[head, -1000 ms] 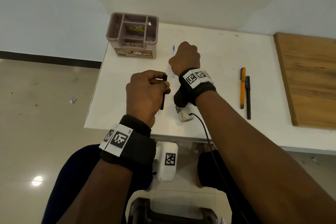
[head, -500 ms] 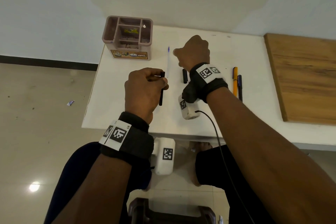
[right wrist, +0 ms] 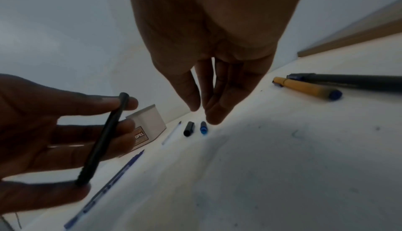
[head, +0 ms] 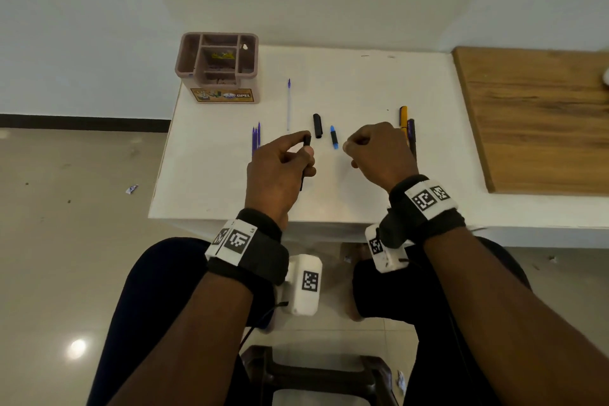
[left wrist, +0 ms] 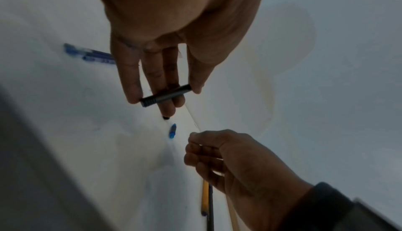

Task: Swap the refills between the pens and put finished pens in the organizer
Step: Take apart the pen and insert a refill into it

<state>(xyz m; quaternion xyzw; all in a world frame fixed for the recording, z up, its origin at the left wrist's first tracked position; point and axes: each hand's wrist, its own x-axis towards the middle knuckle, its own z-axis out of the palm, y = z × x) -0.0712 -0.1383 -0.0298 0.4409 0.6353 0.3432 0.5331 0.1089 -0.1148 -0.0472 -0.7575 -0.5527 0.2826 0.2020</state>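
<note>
L hand [head: 280, 171] holds a black pen barrel [head: 305, 155] above the table [head: 214, 175], thumb and fingertips curled round it; the barrel is a slim matte cylinder, ribbed near one end in the L wrist view, long axis running roughly near-to-far, top end toward the far edge. R hand [head: 379, 155] hangs over the table w/ fingers loosely curled, tips close together, nothing in them that shows.

L to R on the white, smooth tabletop: a mauve plastic organizer [head: 218, 66], boxy w/ several open compartments and an "OPEL" label on its front, sits at the far L corner. Near the L edge, just left of and partly behind the L hand, lie blue pens [head: 256, 138], thin, side by side, tips toward the far edge. Next, a clear thin refill [head: 289, 105] w/ purple tip, long axis near-to-far, tip toward the far edge, beyond the L hand. Then a short black cap [head: 317, 125], rounded cylinder, just past the held barrel. Beside it a short bright-blue piece [head: 334, 137], between the two hands, apart from both. Behind the R hand, an orange pen [head: 403, 117] and a dark pen [head: 411, 130] lie parallel, touching or nearly so, pointing to the far edge. A wood-grain board [head: 540, 115] adjoins the table's R side.
</note>
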